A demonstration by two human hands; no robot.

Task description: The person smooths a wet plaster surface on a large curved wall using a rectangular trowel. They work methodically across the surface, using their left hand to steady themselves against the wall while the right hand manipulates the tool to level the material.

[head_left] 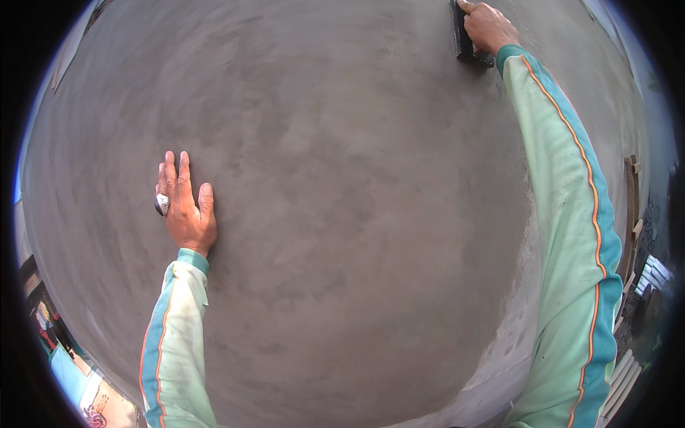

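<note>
A broad grey plastered surface (342,235) with mottled smooth patches fills most of the view. My left hand (187,207) rests flat on it at the middle left, fingers extended, with a large ring on one finger. My right hand (486,27) is up at the top right, closed on a black flat float (464,54) that lies against the surface. Both forearms wear pale green sleeves with teal bands and orange piping.
A lighter, rougher band (499,357) runs along the lower right of the plaster. Wooden pieces (631,214) and pale rods (622,385) are at the right rim. At the lower left rim are a light blue object (66,374) and dark railings or boards (32,285).
</note>
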